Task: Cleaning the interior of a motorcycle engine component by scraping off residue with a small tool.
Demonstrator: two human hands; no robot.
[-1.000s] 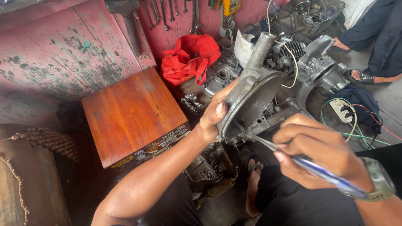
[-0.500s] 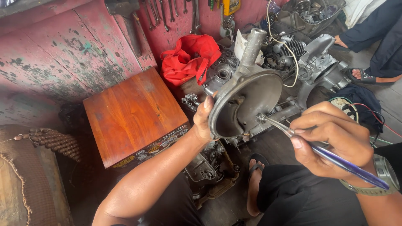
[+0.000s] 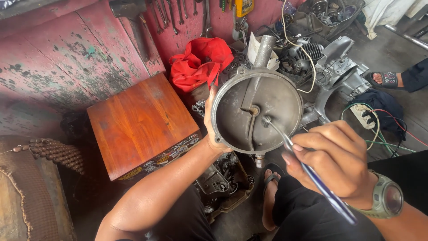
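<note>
In the right hand (image 3: 341,160), low at the near side, a toothbrush (image 3: 307,172) with a blue-and-clear handle is pinched tight between thumb and fingers. Its long axis runs up and away to the left, and the bristle head touches the inner face of a round grey metal cover (image 3: 257,109), just right of the small centre boss. So the cover lies up and to the left of that grip, close enough that the brush bridges the gap. The left hand (image 3: 214,134) is the nearer of the two: it is closed on the cover's left rim, thumb along the edge, holding the hollow side tilted toward the wearer. A stubby tube sticks out past the top rim.

Nothing rests beneath the cover; it hangs in the air over engine parts (image 3: 220,180) and a sandalled foot (image 3: 269,196) on the dark floor. Just left stands a reddish wooden box (image 3: 140,122). Behind are a red bag (image 3: 198,62), a worn pink wall hung with spanners (image 3: 178,13), and a stripped engine casing (image 3: 332,67). At far right another person's sandalled foot (image 3: 385,79) shows, well apart, near a white power strip (image 3: 368,117).
</note>
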